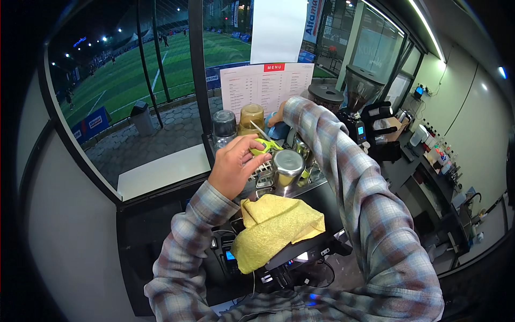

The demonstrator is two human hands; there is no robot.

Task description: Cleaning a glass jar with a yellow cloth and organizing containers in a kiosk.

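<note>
My left hand [237, 163] grips the yellow-green handles of scissors [263, 145], whose blade points up and left. My right hand [277, 117] reaches far forward past the cups and is mostly hidden behind its own plaid sleeve; a blue thing [278, 131] lies at its fingers, and its hold cannot be made out. Between the arms, an upturned metal cup [288, 167] stands on a metal tray. Left of my right hand are an upturned amber glass [252, 116] and stacked clear glasses [224, 124]. A yellow cloth [281, 229] lies crumpled nearer my body.
A printed menu [267, 86] stands against the window behind the glasses. Coffee grinders [360, 92] with bean hoppers stand beyond my right arm. Electronic devices and cables [281, 273] lie around the cloth. A white ledge [165, 171] is outside at left; a counter with bottles runs along the right.
</note>
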